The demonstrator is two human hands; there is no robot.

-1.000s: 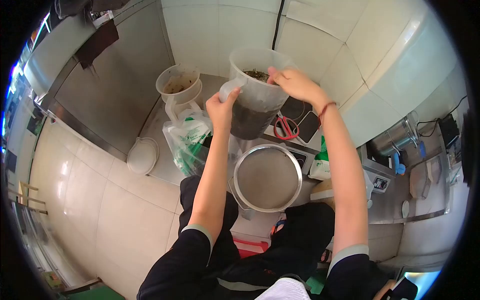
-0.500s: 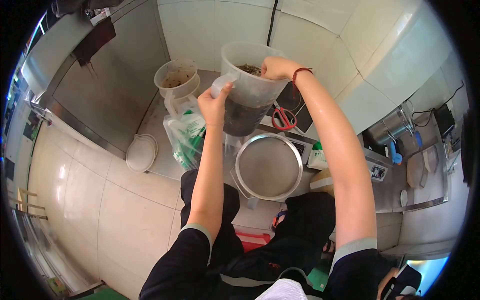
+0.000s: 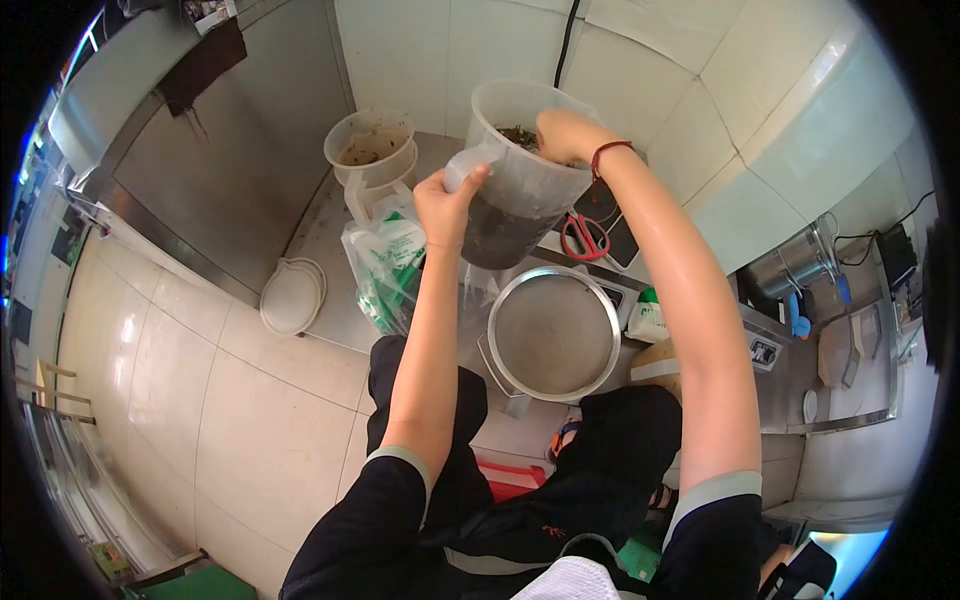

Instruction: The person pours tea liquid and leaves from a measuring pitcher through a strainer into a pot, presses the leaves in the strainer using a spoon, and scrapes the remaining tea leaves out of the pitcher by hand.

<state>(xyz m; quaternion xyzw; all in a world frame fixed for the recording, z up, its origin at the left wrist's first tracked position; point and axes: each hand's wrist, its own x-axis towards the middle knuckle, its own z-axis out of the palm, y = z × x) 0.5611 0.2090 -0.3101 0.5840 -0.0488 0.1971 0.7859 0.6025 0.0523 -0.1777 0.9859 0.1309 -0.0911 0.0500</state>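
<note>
My left hand [image 3: 445, 208] is closed around the handle of a tall translucent plastic measuring jug [image 3: 525, 190], which leans a little. Dark liquid fills its lower part, and wet brown-green leaves [image 3: 518, 137] show near the mouth. My right hand [image 3: 572, 138] reaches over the jug's rim with its fingers curled down inside. Their tips, and anything between them, are hidden. Just below the jug is a round fine-mesh strainer [image 3: 555, 333] with a metal rim, set over a container with a handle.
A second plastic jug [image 3: 372, 180] with leaf residue stands at the left. Before it lies a plastic bag [image 3: 385, 265] with green print. Red-handled scissors [image 3: 585, 238] lie behind the strainer. Round white lids [image 3: 292, 298] are at the counter's left edge; a steel pot [image 3: 795, 262] stands far right.
The whole view has shifted, with most things now a little further right. The jug is tilted slightly more, and my right hand stays inside its mouth.
</note>
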